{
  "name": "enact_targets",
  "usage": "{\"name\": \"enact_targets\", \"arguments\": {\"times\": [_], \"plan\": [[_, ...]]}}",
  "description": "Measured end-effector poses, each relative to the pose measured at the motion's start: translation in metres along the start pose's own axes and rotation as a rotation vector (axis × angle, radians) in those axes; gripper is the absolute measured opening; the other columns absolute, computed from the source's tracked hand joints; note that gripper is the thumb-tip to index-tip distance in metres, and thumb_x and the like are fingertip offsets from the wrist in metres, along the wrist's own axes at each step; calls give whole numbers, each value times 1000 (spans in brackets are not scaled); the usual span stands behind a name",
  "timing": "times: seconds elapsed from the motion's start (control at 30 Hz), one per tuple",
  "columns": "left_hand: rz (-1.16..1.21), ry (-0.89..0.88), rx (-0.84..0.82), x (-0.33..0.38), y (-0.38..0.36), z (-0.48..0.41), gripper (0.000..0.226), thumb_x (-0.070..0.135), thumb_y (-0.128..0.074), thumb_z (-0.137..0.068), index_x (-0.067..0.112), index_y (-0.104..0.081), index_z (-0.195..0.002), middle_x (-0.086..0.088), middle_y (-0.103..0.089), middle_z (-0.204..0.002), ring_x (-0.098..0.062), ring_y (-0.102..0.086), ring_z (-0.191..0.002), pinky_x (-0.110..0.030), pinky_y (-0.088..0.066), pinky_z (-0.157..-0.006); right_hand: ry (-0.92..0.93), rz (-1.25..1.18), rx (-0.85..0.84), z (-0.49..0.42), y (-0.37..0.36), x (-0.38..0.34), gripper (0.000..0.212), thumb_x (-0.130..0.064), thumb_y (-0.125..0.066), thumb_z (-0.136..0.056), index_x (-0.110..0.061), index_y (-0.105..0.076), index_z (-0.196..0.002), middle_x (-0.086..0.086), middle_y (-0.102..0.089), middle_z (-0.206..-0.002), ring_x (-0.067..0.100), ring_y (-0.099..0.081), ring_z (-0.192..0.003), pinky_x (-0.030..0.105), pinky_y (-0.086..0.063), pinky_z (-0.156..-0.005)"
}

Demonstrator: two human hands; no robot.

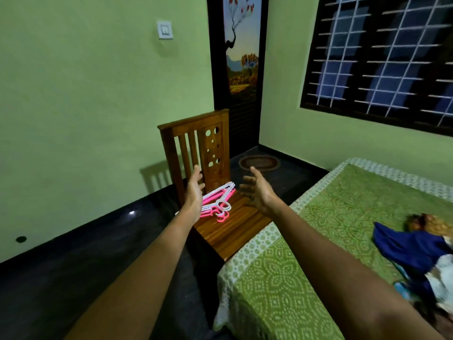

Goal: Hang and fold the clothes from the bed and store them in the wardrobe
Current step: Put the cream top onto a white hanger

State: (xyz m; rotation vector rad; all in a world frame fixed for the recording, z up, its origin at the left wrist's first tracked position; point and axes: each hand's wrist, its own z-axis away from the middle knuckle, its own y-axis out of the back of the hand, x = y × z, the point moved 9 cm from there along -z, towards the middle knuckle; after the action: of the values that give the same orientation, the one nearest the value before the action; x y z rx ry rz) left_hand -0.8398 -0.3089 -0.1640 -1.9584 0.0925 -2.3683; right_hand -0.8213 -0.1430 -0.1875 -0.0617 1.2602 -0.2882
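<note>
Findings: the bed [282, 278], under a green patterned cover, filled the right of the view. A wooden chair [235, 227] stood just beside its corner. The clothes [411, 246] lay heaped at the bed's right side, well apart from both hands; none appeared folded or hung. A stack of pink and white hangers [218, 200] lay on the chair seat. The left hand [195, 190] and right hand [257, 190] reached over the seat, fingers spread wide, holding nothing.

Assessment: the step in hand was probably fetching hangers. Recommended: lift one by its hook while the other hand steadies the stack, as interlocked hooks could drag the rest off the seat.
</note>
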Motion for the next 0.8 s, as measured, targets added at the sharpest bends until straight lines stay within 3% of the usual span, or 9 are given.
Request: {"name": "enact_targets", "arguments": {"times": [0.13,0.23,0.3,0.43,0.57,0.67,0.8], "plan": [[-65,40,14,-13,-5,-95,61,55,-26,-96,15,-44,-138,-13,-42,-143,-30,-35,-133,-49,-21,-111,-36,8,85,-86,1,-1,52,-44,-30,-101,-6,-45,-133,12,-58,-115,19,-53,-89,36,-38,-88],[-132,97,22,-32,-6,-157,57,52,-30,-97,14,-46,-136,-13,-45,-140,-31,-39,-130,-48,-28,-109,-78,4,143,-148,1,8,48,-42,-31,-101,-6,-50,-128,4,-60,-94,16,-54,-80,38,-39,-89],[-205,115,22,-46,-5,-202,51,45,-36,-98,11,-47,-135,-14,-47,-138,-31,-42,-129,-44,-32,-107,-119,7,184,-193,2,20,48,-41,-32,-101,-6,-52,-127,4,-60,-96,17,-56,-82,38,-43,-87],[-452,75,-7,-72,-2,-303,36,24,-49,-97,7,-54,-128,-11,-54,-131,-28,-48,-123,-32,-37,-97,-146,30,326,-281,11,47,31,-34,-38,-101,-12,-60,-104,1,-60,-85,13,-56,-75,29,-44,-60],[-627,93,-117,-121,-5,-401,37,14,-52,-95,4,-51,-130,-15,-56,-129,-29,-51,-121,-30,-40,-94,-183,92,449,-361,20,93,14,-18,-43,-99,-12,-54,-93,7,-54,-86,12,-50,-66,24,-41,-54],[-760,123,-232,-165,-9,-466,33,8,-53,-94,-2,-55,-125,-16,-59,-125,-30,-53,-118,-28,-39,-90,-294,201,538,-414,29,136,15,-8,-45,-96,-8,-56,-85,10,-54,-81,16,-49,-65,26,-38,-54],[-908,151,-365,-229,-9,-531,31,8,-58,-90,-4,-59,-119,-19,-62,-121,-32,-55,-116,-31,-40,-93,-441,393,636,-465,45,190,18,-5,-49,-93,3,-64,-97,13,-60,-85,19,-54,-65,27,-44,-54]]}}
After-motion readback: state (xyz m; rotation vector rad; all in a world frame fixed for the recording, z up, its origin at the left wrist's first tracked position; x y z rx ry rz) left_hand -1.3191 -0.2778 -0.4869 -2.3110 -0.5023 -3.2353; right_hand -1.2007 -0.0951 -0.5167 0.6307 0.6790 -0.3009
